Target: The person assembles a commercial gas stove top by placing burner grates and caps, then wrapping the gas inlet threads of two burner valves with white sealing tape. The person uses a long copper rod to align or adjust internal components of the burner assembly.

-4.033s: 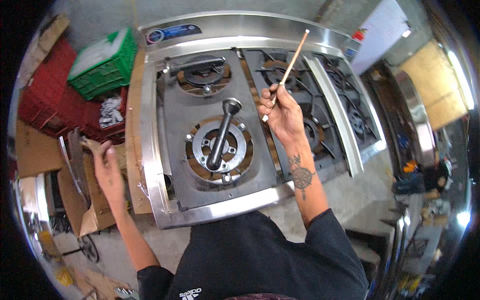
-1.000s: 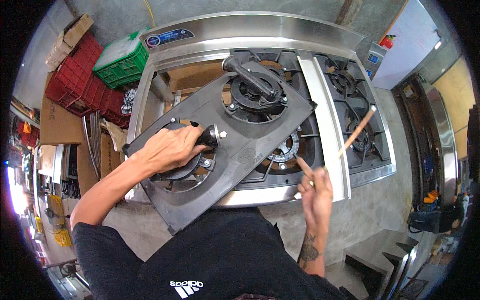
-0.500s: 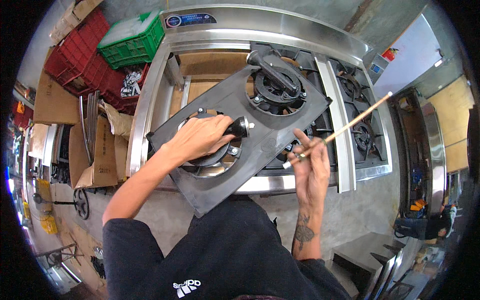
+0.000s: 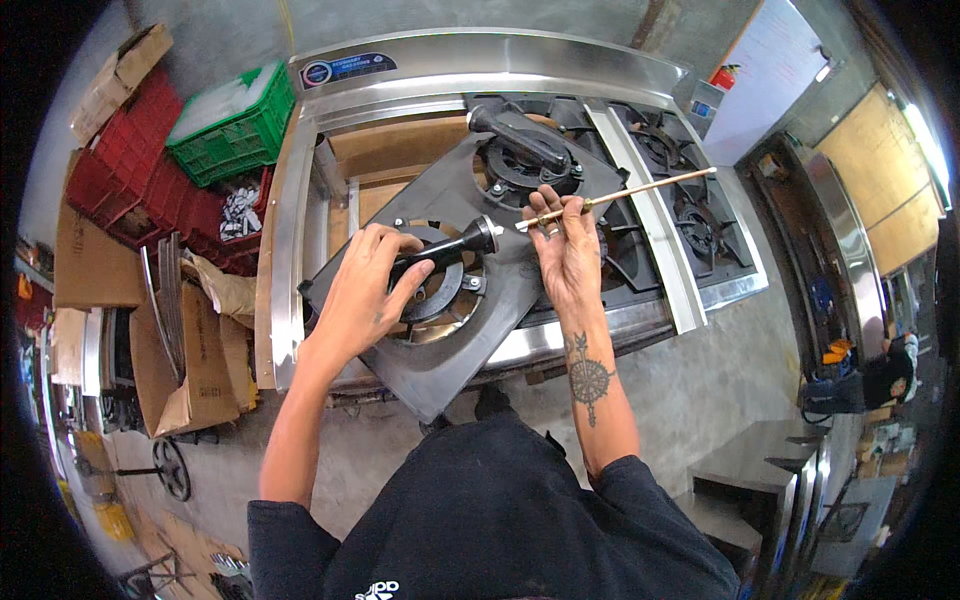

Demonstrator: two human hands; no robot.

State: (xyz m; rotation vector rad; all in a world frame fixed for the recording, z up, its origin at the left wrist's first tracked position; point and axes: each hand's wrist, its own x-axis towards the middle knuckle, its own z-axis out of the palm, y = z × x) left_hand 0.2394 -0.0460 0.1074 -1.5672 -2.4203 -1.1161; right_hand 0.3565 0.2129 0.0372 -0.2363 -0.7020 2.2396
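A dark grey stovetop panel (image 4: 430, 375) lies aslant over the open left bay of a steel gas range, carrying two black cast-iron burners. My left hand (image 4: 370, 275) is closed round the black mixer tube (image 4: 455, 245) of the nearer burner, whose flared end points right. The ring of that burner (image 4: 437, 295) is partly behind my fingers. In my right hand (image 4: 568, 245) is a thin copper-coloured tube (image 4: 650, 186) with a brass fitting, pinched in the fingers. Its pale near end is close to the mixer tube's flared end, apart from it. The farther burner (image 4: 520, 165) sits above my right hand.
A metal strip (image 4: 640, 190) separates the panel from black burner grates (image 4: 690, 215) on the right. To the left stand red crates (image 4: 120, 185), a green crate (image 4: 235, 130) and cardboard boxes (image 4: 200, 370). Steel parts (image 4: 760, 465) stand on the floor at lower right.
My right hand has raised the thin tube and brought it left, nearer the mixer tube's flared end. My left hand has shifted its hold, with the thumb now along the mixer tube.
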